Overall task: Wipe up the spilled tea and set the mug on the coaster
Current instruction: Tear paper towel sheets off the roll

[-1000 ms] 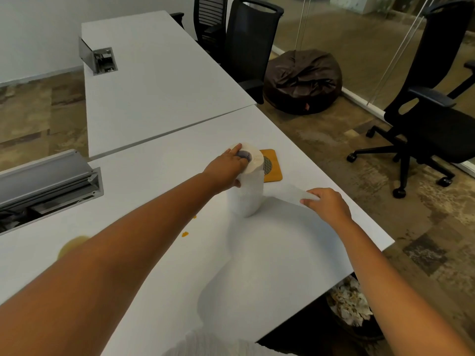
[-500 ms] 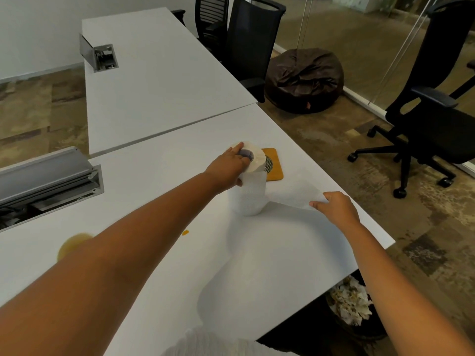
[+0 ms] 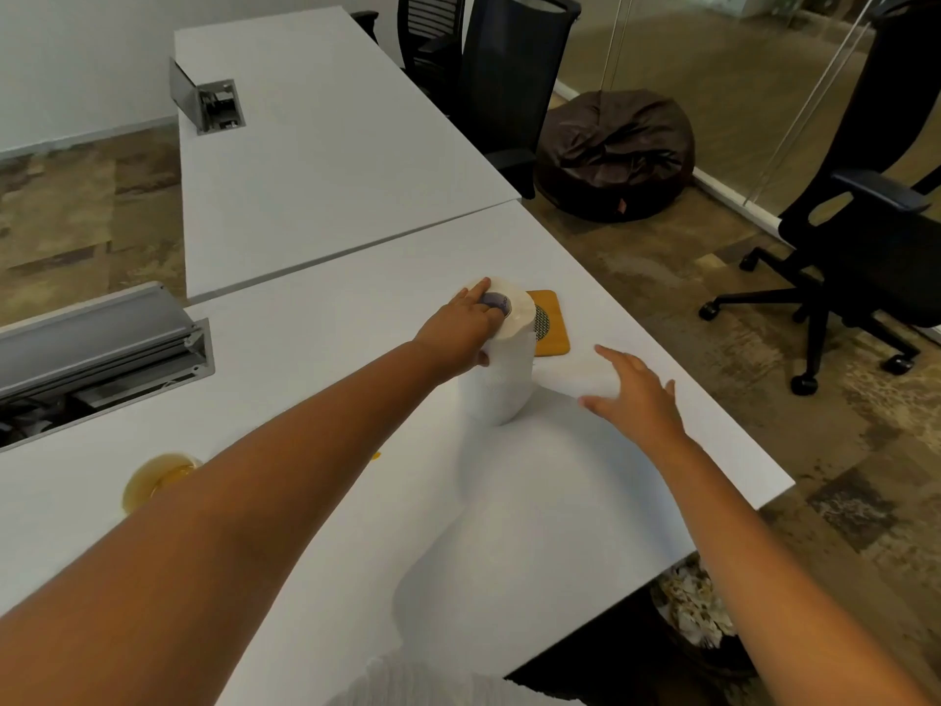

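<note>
Left hand: the left hand is resting on top of the paper towel roll, fingers curling over its upper edge and gripping it.
Right hand: the right hand is hovering open just right of the roll, fingers spread, over a loose sheet that is trailing from the roll.
Roll: it is standing upright on the white table, in front of the coaster.
Coaster: the orange coaster is lying just beyond the roll, partly hidden by it.
Spilled tea: an amber puddle is sitting at the near left, beside the left forearm; a small drop is showing nearer the roll.
Mug: I cannot tell where it is.
</note>
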Available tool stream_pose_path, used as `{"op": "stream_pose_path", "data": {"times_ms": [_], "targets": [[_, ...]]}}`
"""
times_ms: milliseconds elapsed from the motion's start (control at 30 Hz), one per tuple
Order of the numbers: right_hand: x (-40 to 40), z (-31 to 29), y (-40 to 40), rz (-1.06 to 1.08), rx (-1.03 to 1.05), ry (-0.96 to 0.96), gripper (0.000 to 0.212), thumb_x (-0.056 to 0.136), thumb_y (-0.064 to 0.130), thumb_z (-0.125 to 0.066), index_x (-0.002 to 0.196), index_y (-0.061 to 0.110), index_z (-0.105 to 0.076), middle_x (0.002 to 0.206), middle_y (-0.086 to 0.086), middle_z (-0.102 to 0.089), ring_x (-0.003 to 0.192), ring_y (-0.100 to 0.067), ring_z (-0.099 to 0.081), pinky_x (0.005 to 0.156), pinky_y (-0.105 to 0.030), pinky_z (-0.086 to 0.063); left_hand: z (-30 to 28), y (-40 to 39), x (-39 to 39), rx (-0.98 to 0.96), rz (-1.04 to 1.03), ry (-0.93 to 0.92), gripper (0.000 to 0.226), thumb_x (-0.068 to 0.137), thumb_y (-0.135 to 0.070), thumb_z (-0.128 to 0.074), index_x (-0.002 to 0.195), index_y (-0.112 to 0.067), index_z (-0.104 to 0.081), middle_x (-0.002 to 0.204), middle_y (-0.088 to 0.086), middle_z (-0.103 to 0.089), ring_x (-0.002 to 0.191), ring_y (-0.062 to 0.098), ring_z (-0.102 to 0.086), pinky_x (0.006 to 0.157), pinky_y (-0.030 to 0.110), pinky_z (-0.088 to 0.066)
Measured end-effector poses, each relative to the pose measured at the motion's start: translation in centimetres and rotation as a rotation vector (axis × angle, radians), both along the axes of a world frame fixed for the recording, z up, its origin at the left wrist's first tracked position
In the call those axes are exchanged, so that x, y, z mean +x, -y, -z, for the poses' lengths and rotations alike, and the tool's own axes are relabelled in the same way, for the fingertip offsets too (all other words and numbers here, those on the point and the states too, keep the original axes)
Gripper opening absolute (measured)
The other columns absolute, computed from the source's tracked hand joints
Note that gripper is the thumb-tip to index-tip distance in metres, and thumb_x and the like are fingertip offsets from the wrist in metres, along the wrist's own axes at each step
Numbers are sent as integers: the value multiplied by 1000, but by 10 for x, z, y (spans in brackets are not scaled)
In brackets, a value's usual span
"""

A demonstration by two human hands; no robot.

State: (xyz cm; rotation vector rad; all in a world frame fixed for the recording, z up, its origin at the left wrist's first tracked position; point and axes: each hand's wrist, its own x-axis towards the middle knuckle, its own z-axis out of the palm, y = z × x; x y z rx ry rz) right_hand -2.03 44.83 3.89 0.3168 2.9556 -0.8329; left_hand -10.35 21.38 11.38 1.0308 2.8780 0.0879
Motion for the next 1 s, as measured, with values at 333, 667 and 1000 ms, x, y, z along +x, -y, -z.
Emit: {"op": "stream_pose_path", "data": {"times_ms": [333, 667, 1000], "targets": [[-37, 16, 56, -218, -54, 91, 62, 83, 40, -66, 137, 27, -39, 143, -3, -46, 135, -29, -38, 112, -64, -7, 1, 5, 0, 6, 6, 21, 62, 79, -16, -69, 133, -7, -41, 150, 9, -31, 143, 30, -11, 114, 45, -24], [-31, 42, 45, -193, 97, 105, 31, 95, 19, -45, 120, 32, -60, 116, -7, -60, 109, -25, -58, 113, -57, -13, 1, 11, -8, 26, 35, 20, 60, 79, -15, -69, 133, -7, -43, 148, 6, -35, 143, 29, -11, 115, 42, -21], [-22, 40, 67, -58, -227, 53, 50, 79, 50, -64, 124, 29, -53, 139, -1, -46, 129, -26, -43, 111, -62, -10, 3, 10, -9, 25, 40, 0, 62, 80, -16, -69, 134, -8, -41, 148, 6, -35, 143, 29, -12, 115, 38, -16]]}}
